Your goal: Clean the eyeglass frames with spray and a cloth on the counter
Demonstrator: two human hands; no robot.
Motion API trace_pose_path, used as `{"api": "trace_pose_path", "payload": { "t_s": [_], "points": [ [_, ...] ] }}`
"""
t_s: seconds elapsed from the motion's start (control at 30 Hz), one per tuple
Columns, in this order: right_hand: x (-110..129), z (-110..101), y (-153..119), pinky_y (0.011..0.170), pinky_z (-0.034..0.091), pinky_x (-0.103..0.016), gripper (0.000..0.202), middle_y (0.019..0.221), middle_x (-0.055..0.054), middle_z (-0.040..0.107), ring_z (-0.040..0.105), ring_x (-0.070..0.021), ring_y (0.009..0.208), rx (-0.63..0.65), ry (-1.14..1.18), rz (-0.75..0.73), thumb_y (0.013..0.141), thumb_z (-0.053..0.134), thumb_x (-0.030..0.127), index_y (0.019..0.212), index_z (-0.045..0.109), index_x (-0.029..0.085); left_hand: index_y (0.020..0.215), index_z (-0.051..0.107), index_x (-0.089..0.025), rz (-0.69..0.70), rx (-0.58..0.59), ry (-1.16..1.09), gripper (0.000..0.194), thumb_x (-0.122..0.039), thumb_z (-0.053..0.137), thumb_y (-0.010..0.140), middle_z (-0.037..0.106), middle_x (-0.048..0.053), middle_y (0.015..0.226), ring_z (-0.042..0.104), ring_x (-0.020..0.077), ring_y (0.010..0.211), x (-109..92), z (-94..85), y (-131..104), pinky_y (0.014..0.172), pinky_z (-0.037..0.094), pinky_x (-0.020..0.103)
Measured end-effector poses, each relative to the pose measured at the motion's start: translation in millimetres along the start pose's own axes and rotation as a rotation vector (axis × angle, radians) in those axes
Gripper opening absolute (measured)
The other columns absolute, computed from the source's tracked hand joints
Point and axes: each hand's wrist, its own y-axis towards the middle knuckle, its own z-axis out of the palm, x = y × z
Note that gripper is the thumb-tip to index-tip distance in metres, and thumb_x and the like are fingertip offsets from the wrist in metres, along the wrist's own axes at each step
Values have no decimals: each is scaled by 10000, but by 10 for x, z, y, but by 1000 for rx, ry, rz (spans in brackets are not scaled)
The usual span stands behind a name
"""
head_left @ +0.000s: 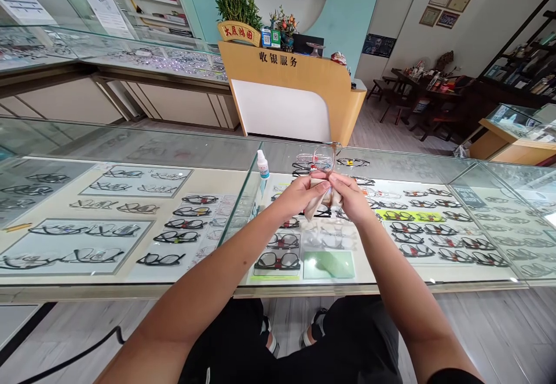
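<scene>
Both hands meet above the glass display counter. My left hand (pixel 299 197) is closed on a pale cloth (pixel 316 200), whose corner hangs below the fingers. Beside it my right hand (pixel 348 194) pinches the cloth and a pair of thin-framed glasses (pixel 326 155), with one lens rising above the fingertips. How the cloth lies around the rest of the glasses is hidden by the fingers. A small white spray bottle (pixel 263 165) with a blue label stands upright on the glass, left of the hands.
Rows of glasses (pixel 278 260) lie inside the glass counter (pixel 278 291), near a green sheet (pixel 329 264). A yellow pencil (pixel 18 227) is at the far left. Beyond the counter is a wooden cashier desk (pixel 356 103) with a plant (pixel 237 2).
</scene>
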Motion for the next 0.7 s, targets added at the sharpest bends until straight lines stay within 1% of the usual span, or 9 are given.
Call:
{"api": "trace_pose_path", "payload": {
  "t_s": [0.07, 0.13, 0.2, 0.27, 0.33, 0.4, 0.5, 0.6, 0.7],
  "points": [
    [-4, 2, -2, 997, 607, -415, 495, 1231, -65, 799, 707, -315, 1188, -12, 13, 14, 910, 795, 749, 1140, 915, 327, 994, 780, -196, -14, 14, -23, 528, -624, 976, 754, 738, 3, 808, 676, 170, 725, 2, -4, -1, 666, 513, 270],
    [-10, 9, -9, 827, 610, -367, 506, 1242, -60, 799, 713, -282, 1061, -20, 46, 37, 894, 810, 744, 1160, 911, 325, 1063, 778, -192, -39, 49, -46, 555, -592, 995, 745, 750, 9, 815, 682, 169, 709, -2, -6, -9, 649, 504, 268],
    [-12, 23, -19, 652, 553, -326, 513, 1265, -58, 796, 692, -237, 909, -28, 87, 60, 892, 810, 733, 1170, 907, 314, 1115, 765, -187, -55, 81, -66, 590, -566, 1011, 736, 745, 3, 787, 670, 158, 683, -10, -1, -20, 636, 484, 259],
    [-7, 41, -29, 572, 502, -313, 522, 1303, -62, 796, 659, -204, 807, -40, 107, 71, 895, 801, 732, 1163, 904, 297, 1140, 750, -180, -59, 97, -87, 628, -560, 1023, 722, 737, -4, 762, 650, 145, 668, -21, 15, -31, 638, 470, 255],
    [0, 58, -35, 580, 510, -322, 525, 1330, -68, 805, 665, -208, 803, -63, 107, 66, 888, 802, 736, 1138, 905, 286, 1124, 738, -173, -59, 95, -113, 649, -561, 1037, 698, 736, -2, 763, 644, 142, 679, -31, 40, -39, 656, 476, 259],
    [2, 70, -35, 610, 534, -341, 522, 1324, -73, 822, 699, -239, 857, -87, 108, 60, 875, 812, 734, 1119, 904, 282, 1049, 724, -168, -56, 83, -141, 626, -546, 1052, 675, 729, 4, 769, 647, 146, 708, -35, 70, -42, 682, 487, 265],
    [-1, 79, -24, 650, 561, -370, 531, 1246, -83, 849, 741, -280, 920, -111, 127, 80, 883, 801, 729, 1147, 894, 278, 981, 709, -164, -40, 62, -192, 587, -519, 1058, 671, 726, 15, 808, 662, 161, 773, -29, 106, -41, 735, 505, 278],
    [0, 86, -7, 738, 607, -383, 514, 1182, -79, 862, 772, -299, 1000, -153, 179, 83, 873, 823, 707, 1141, 890, 274, 1096, 737, -160, -37, 47, -228, 616, -496, 1054, 689, 766, 45, 943, 691, 190, 873, -9, 115, -38, 810, 524, 301],
    [5, 94, 6, 833, 638, -377, 451, 1205, -56, 869, 793, -300, 1077, -185, 273, 41, 845, 876, 646, 1110, 900, 282, 1202, 748, -153, -51, 40, -211, 669, -472, 1052, 699, 788, 74, 1052, 707, 221, 972, 8, 98, -38, 881, 523, 325]
  ]
}}
